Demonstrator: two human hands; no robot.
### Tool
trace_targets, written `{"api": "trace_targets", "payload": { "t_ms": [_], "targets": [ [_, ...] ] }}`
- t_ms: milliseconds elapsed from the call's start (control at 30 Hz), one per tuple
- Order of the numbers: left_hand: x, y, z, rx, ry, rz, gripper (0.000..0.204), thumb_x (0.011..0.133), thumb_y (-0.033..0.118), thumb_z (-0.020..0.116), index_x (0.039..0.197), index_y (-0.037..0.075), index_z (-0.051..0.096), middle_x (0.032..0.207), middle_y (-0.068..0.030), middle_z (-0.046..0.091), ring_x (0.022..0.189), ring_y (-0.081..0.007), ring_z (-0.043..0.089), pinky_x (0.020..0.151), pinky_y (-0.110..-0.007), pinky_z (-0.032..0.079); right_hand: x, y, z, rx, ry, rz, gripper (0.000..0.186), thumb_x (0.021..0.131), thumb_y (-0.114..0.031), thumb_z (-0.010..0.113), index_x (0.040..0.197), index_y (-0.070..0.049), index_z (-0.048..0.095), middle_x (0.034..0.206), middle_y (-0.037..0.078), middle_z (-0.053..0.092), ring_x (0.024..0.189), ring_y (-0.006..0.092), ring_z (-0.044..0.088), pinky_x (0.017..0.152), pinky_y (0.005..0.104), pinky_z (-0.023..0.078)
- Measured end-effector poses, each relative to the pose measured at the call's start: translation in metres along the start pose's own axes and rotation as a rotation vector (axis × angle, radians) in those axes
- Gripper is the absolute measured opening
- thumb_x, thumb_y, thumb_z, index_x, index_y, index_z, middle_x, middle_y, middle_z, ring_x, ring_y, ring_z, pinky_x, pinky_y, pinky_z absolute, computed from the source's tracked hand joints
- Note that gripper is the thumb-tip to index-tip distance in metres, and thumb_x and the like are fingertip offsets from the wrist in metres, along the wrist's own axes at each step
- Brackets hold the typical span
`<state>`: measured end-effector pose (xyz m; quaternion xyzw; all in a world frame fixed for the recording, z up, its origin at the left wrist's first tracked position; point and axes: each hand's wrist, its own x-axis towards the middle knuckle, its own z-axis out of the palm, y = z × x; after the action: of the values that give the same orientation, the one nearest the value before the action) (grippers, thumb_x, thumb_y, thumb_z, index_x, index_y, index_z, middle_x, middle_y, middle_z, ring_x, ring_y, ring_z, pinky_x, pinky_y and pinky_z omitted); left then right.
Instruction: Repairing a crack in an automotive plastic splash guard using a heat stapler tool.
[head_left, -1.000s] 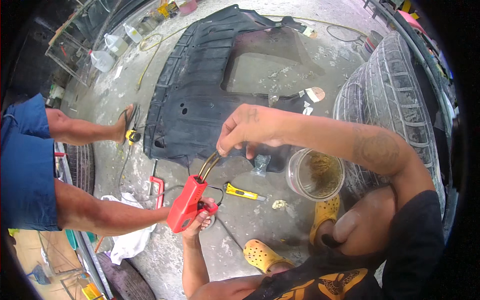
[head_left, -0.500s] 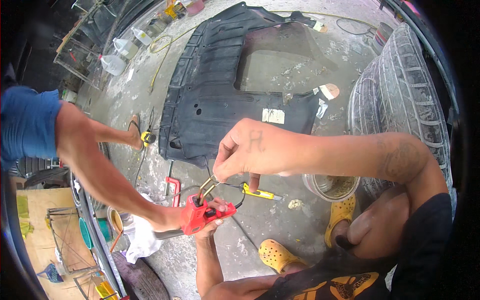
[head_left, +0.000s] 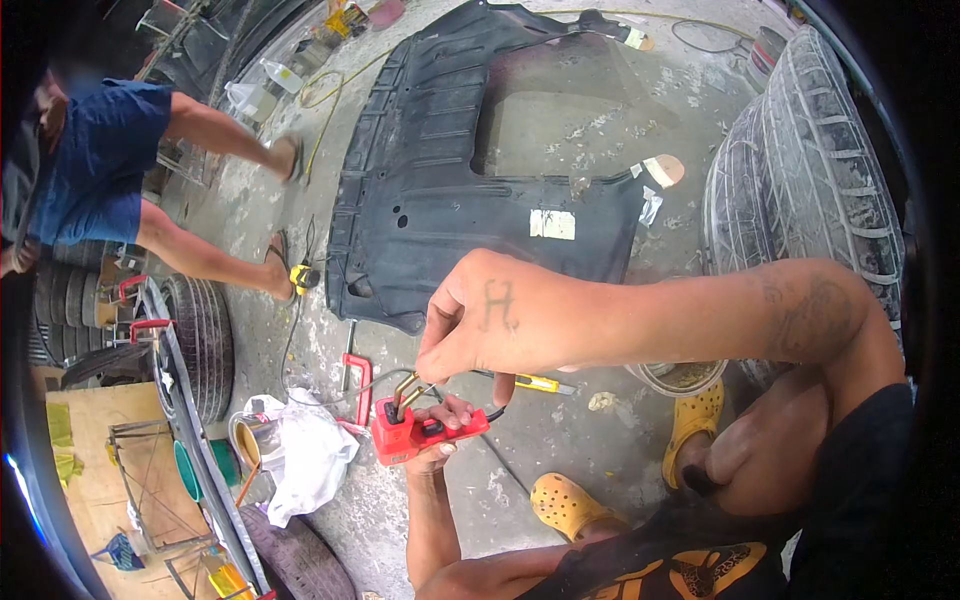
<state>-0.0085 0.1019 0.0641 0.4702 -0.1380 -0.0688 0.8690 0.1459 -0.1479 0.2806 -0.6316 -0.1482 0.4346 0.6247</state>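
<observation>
My left hand [head_left: 452,411] wraps around a red handheld tool [head_left: 398,440], which sits in the lower middle of the frame, a little left of centre. The tool's long axis runs close to level, rising slightly to the right, where a black cord [head_left: 497,412] leaves the handle. From its left end, 2 brass-coloured prongs [head_left: 405,386] point up and slightly right.

My right hand [head_left: 495,310] arches in from the right, thumb and forefinger drawn narrow by the prong tips. I cannot tell whether they pinch anything small (my own fingers hide most of that spot).

As for markings, a dark inked mark sits on the back of my right hand, and the tool's face carries a patch too small to make out. On the black panel [head_left: 405,255] in the upper middle is a pale rectangular label [head_left: 552,224], its print too fine to read. Orange print crosses my black shirt [head_left: 765,575] at the lower right.

Just behind my right hand lies a yellow utility knife [head_left: 545,384], blade toward the right. Left of the tool are a red clamp [head_left: 350,385] and a white cloth [head_left: 315,450]. At the upper left stands a person in blue shorts [head_left: 105,195].
</observation>
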Motion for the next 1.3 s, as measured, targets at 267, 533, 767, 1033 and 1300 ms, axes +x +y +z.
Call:
{"api": "trace_targets", "payload": {
  "t_ms": [267, 533, 767, 1033, 1300],
  "targets": [
    [-0.005, -0.008, -0.006, -0.079, -0.029, 0.018, 0.064, 0.076, 0.006, 0.078, 0.132, 0.028, 0.058, 0.103, -0.0025, 0.069, 0.098, -0.0283, 0.055, 0.091, -0.053, 0.042, -0.003, 0.002, 0.003, -0.01, -0.024, -0.014, 0.028, 0.081, -0.017, 0.07, 0.089, 0.009, 0.067, 0.078, 0.012, 0.068, 0.053, 0.0163, 0.064, 0.048, 0.026, 0.051],
    [-0.007, 0.001, -0.006, -0.022, 0.081, -0.045, 0.035, 0.071, 0.012, 0.08, 0.103, 0.007, 0.067, 0.094, -0.0069, 0.066, 0.099, -0.0272, 0.055, 0.092, -0.05, 0.043, -0.001, 0.001, 0.001, -0.002, -0.052, 0.01, 0.03, 0.08, -0.02, 0.071, 0.09, 0.008, 0.067, 0.084, 0.011, 0.068, 0.059, 0.0162, 0.065, 0.05, 0.0269, 0.052],
    [0.002, 0.013, -0.006, 0.199, 0.132, -0.053, 0.03, 0.067, 0.015, 0.082, 0.089, 0.003, 0.066, 0.089, -0.0097, 0.065, 0.093, -0.0268, 0.061, 0.085, -0.044, 0.049, -0.001, -0.004, -0.003, 0.017, -0.053, 0.091, 0.03, 0.081, -0.021, 0.07, 0.093, 0.007, 0.065, 0.087, 0.01, 0.065, 0.064, 0.0171, 0.064, 0.055, 0.0293, 0.054],
    [-0.005, 0.028, -0.018, 0.44, 0.083, -0.078, 0.033, 0.071, 0.015, 0.081, 0.098, 0.001, 0.068, 0.096, -0.0105, 0.067, 0.102, -0.0283, 0.061, 0.091, -0.045, 0.049, 0.006, 0.01, -0.004, -0.04, -0.017, 0.012, 0.026, 0.085, -0.017, 0.069, 0.091, 0.008, 0.066, 0.086, 0.011, 0.065, 0.066, 0.0152, 0.063, 0.054, 0.0282, 0.054],
    [-0.005, 0.04, 0.001, 0.434, 0.174, -0.071, 0.035, 0.074, 0.005, 0.081, 0.105, -0.002, 0.066, 0.095, -0.0123, 0.07, 0.099, -0.0295, 0.062, 0.099, -0.05, 0.043, 0.003, 0.006, -0.005, -0.088, 0.002, -0.059, 0.028, 0.085, -0.016, 0.068, 0.093, 0.01, 0.066, 0.09, 0.013, 0.069, 0.068, 0.0165, 0.066, 0.054, 0.0286, 0.057]
  ]
}}
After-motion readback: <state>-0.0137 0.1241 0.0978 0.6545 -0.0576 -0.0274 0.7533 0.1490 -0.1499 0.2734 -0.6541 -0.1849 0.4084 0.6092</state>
